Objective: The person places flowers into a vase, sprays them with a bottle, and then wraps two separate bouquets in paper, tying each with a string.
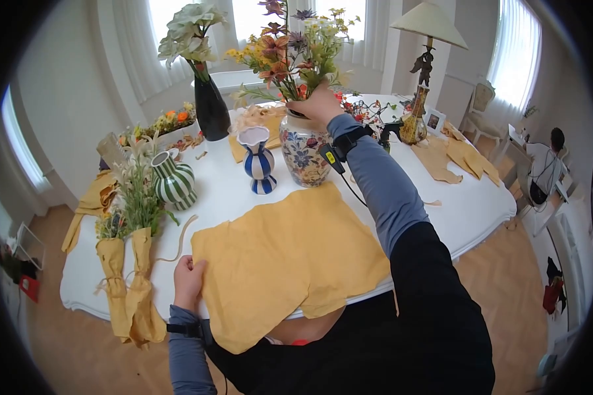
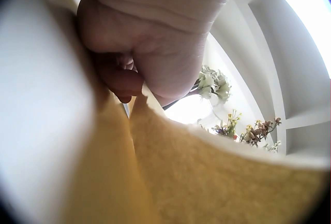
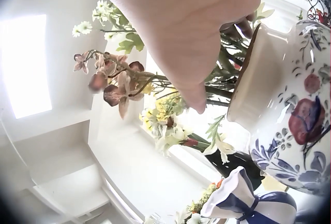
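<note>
A sheet of yellow wrapping paper (image 1: pixel 290 250) lies across the front of the table, its near edge hanging over. My left hand (image 1: pixel 188 282) pinches the sheet's left edge; in the left wrist view the paper (image 2: pixel 207 177) runs out from under curled fingers. Reaching far forward, my right hand (image 1: pixel 317 105) grips flower stems right above the mouth of a floral-patterned vase (image 1: pixel 304 151). Thumb and fingers go round the stems (image 3: pixel 220 92) in the right wrist view, the fingertips partly hidden. The mixed flowers (image 1: pixel 290 49) stand upright in that vase.
Left of the floral vase stand a blue-striped vase (image 1: pixel 258 161), a green-striped vase (image 1: pixel 173 181) and a tall black vase (image 1: pixel 211 108) with white flowers. Two wrapped bouquets (image 1: pixel 141 283) lie over the left table edge. A lamp (image 1: pixel 429 33) and brown paper pieces (image 1: pixel 435 161) are at right.
</note>
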